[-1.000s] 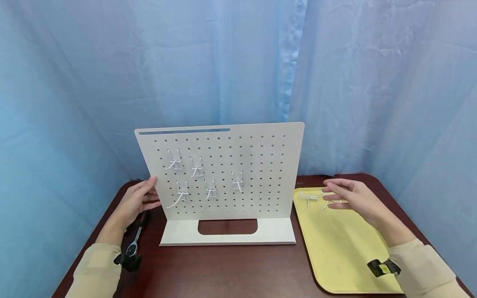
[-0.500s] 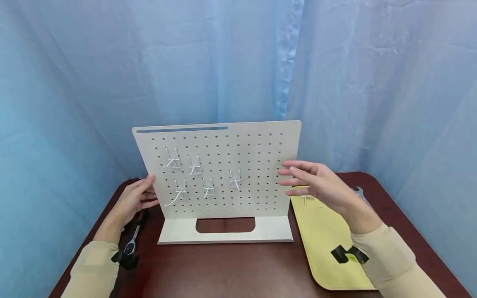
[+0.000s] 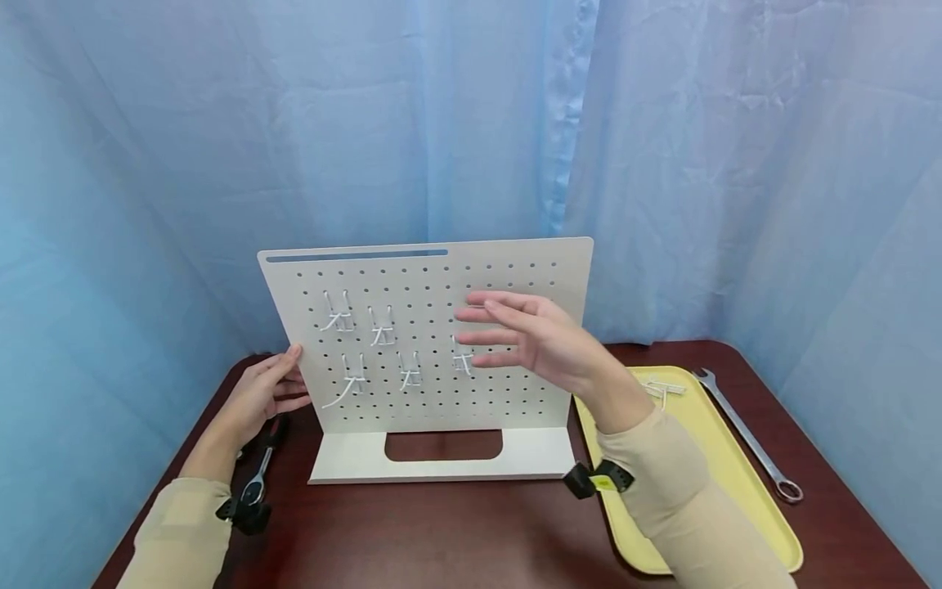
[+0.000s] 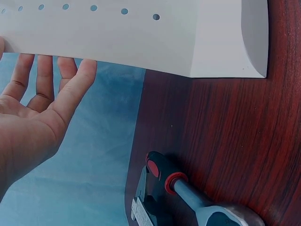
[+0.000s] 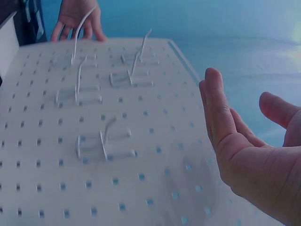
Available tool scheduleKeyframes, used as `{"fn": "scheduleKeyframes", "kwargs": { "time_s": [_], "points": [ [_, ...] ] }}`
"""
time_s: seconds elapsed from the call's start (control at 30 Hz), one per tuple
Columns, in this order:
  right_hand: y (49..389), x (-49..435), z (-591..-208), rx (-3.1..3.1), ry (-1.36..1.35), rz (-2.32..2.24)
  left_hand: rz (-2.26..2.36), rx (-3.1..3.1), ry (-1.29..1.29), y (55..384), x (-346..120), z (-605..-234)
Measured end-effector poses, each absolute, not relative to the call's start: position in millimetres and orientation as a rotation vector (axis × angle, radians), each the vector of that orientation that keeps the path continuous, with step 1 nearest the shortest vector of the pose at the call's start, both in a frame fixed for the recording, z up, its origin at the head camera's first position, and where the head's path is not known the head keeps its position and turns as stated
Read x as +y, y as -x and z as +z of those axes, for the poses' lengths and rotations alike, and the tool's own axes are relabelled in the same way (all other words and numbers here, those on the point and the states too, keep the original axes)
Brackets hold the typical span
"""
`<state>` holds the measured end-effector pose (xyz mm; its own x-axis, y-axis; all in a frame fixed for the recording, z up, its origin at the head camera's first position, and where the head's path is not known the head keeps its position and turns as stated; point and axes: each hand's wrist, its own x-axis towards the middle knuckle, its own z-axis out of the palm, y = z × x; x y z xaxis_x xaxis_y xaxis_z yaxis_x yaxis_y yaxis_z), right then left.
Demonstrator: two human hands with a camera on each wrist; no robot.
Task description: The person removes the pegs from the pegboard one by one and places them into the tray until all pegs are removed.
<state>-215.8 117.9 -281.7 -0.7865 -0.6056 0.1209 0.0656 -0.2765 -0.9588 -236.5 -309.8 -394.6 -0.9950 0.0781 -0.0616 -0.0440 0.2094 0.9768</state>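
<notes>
A white pegboard (image 3: 515,393) on a white foot stands upright on the dark wood table, with several white wire hooks (image 3: 383,331) hung in its holes. My left hand (image 3: 259,397) holds the board's left edge, the thumb at the front and the other fingers reaching behind; the left wrist view shows the fingers (image 4: 44,80) along that edge. In front of the board's right half is my right hand (image 3: 533,339), fingers spread and nothing in it, overlapping the rightmost hook. The right wrist view has this hand (image 5: 254,150) beside the board face, palm turned sideways.
To the right lies a yellow tray (image 3: 706,458) with a few white hooks (image 3: 662,388) at its far end. A combination wrench (image 3: 751,433) lies along its right side. A ratchet (image 3: 257,483) and other tools (image 4: 143,202) lie left of the board. Blue curtains (image 3: 471,123) surround the table.
My right hand has moved left from above the tray to in front of the pegboard, uncovering the wrench and the tray's hooks. The left hand stays at the board's edge.
</notes>
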Motion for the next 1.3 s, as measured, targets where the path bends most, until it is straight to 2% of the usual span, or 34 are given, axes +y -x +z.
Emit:
{"fn": "scheduleKeyframes", "kwargs": {
  "time_s": [0.77,1.3],
  "points": [
    [224.3,-9.3,-294.0,1.342,0.526,-2.057,1.884,2.390,-0.038,236.8,-309.7,-392.9],
    [219.6,-55.8,-291.3,1.389,0.370,-1.990,1.867,2.395,-0.030,236.1,-309.1,-394.3]
  ]
}}
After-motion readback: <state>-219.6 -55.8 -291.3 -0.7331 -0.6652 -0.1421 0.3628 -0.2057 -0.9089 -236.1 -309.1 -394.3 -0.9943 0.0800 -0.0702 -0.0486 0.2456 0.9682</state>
